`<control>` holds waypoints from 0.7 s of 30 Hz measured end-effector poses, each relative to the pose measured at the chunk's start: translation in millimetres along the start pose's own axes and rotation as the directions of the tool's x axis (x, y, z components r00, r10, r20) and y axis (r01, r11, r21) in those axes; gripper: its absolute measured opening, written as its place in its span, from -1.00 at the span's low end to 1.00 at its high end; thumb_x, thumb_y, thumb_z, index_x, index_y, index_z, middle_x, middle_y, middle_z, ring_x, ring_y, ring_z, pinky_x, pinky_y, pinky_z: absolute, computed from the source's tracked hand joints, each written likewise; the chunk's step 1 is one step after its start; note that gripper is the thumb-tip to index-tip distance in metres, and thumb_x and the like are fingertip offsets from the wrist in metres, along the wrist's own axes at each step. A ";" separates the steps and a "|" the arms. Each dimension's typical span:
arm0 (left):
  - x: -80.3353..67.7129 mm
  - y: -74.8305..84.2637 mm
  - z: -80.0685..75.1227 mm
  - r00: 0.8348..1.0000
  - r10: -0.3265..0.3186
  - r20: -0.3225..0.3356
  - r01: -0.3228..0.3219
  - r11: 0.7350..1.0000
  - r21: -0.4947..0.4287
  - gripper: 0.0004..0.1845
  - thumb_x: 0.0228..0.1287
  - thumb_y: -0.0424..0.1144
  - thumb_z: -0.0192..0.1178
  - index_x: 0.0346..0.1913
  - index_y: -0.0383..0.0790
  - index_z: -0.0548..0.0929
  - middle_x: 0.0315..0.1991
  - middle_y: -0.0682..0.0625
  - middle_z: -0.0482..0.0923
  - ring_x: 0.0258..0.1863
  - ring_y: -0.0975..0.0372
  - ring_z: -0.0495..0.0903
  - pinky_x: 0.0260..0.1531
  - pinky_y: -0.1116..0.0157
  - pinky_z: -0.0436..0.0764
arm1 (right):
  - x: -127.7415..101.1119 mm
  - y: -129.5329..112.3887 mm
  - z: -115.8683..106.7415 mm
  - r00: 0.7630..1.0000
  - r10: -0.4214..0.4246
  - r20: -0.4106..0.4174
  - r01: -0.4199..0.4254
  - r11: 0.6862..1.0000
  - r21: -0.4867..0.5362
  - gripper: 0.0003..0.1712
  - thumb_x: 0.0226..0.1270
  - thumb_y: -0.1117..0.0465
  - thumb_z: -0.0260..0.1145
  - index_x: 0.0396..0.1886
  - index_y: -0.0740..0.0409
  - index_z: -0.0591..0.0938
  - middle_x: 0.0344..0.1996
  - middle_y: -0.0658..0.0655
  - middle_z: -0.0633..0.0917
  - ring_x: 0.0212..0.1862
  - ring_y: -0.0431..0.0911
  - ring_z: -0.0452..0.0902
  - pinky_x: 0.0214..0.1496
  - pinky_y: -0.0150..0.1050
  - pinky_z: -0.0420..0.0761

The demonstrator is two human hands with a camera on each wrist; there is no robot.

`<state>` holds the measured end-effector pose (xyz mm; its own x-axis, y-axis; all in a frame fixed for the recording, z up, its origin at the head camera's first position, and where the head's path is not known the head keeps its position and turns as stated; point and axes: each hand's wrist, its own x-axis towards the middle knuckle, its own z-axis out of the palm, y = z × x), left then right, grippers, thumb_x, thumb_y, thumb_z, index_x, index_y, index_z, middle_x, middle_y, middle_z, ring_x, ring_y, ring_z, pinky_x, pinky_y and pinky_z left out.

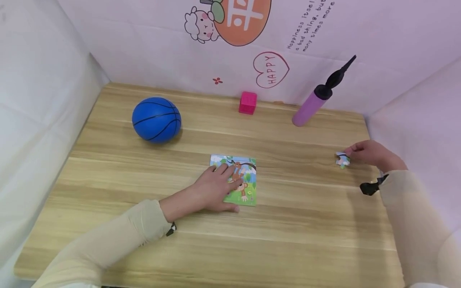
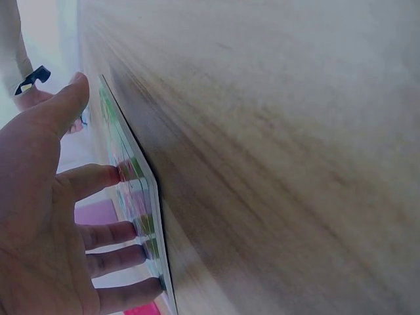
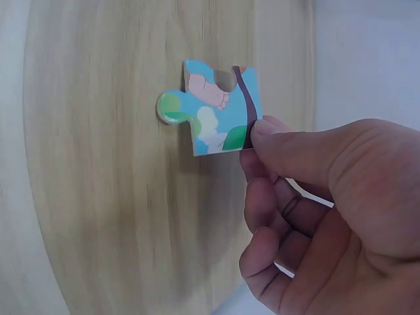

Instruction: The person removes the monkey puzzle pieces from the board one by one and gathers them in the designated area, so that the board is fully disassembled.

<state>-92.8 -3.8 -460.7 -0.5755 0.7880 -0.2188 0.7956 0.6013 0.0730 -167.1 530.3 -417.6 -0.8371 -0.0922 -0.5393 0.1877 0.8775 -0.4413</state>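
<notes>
Tabletop (image 1: 309, 228): tray (image 1: 254, 200) (puzzle (image 1: 248, 179) inside); right grip (image 1: 372, 154) pinches piece (image 3: 218, 118).

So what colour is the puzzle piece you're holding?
The puzzle piece is mostly light blue, with green, pink and dark parts; best seen in the right wrist view.

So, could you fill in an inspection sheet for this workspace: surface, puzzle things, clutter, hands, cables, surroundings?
Surface: wooden tabletop, light with streaky grain.
Puzzle things: picture puzzle lying flat, partly covered; one loose jigsaw piece off to its right.
Clutter: blue ball back left, pink cube back middle, purple pump back right.
Hands: left hand rests on the puzzle, fingers spread; right hand pinches the loose piece.
Cables: nothing seen.
Surroundings: pale backdrop with cartoon prints and lettering behind the table.
</notes>
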 end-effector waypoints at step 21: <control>-2.4 -0.7 -4.3 1.000 -0.010 0.020 0.011 1.000 -0.028 -0.02 0.17 0.64 -0.08 0.55 0.17 0.33 0.53 -0.20 0.10 0.39 -0.06 0.18 0.26 -0.18 0.32 | 16.2 -21.1 17.9 0.999 -0.030 -0.040 0.029 0.999 -0.023 -0.51 0.57 0.05 0.21 0.10 0.47 0.61 0.12 0.48 0.56 0.14 0.26 0.39 0.17 0.22 0.35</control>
<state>-92.8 -5.6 -456.1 -0.5795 0.7791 -0.2390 0.7840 0.6131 0.0976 -175.5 501.9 -429.8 -0.8624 -0.0996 -0.4963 0.1512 0.8850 -0.4403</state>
